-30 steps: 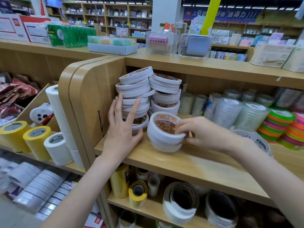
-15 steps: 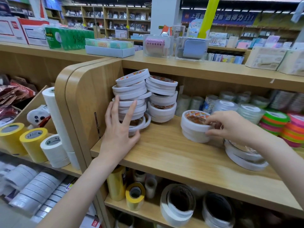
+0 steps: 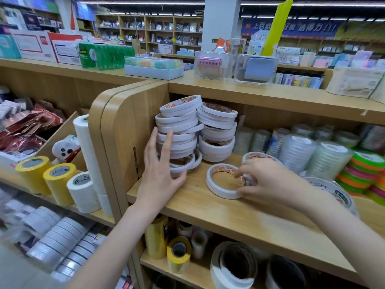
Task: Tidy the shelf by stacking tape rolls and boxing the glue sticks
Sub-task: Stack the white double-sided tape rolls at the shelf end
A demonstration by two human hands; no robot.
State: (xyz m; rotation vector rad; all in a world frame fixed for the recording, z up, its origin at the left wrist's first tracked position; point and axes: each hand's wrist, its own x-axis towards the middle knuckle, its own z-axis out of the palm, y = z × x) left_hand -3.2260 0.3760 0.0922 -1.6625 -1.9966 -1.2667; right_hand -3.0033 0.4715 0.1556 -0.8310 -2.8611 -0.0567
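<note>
Nearest you, both forearms reach in over the front edge of the light wooden shelf (image 3: 218,207). Your right hand (image 3: 268,180) pinches the far rim of a single flat white tape roll with an orange-printed core (image 3: 220,187), fingers curled over its edge; the roll lies on its side on the shelf board, in the bare stretch between the stacks and the coloured rolls. Just behind your knuckles another white tape roll with the same orange print (image 3: 257,157) sits partly hidden.

Your left hand (image 3: 160,176) is spread open, fingers straight and pressed flat against the side of the leaning stack of thin white tape rolls (image 3: 177,132) that stands against the shelf's left wall; your thumb touches the lowest rolls. Just beside that stack, to its right and touching it, stands a shorter stack of wider white tape rolls (image 3: 216,132).

Further along the shelf to the right stand columns of clear tape rolls (image 3: 295,153), and beyond them a pile of green, orange and pink tape rolls (image 3: 362,174). No glue sticks can be made out.

On the lower left shelf sit two yellow tape rolls (image 3: 45,176).
</note>
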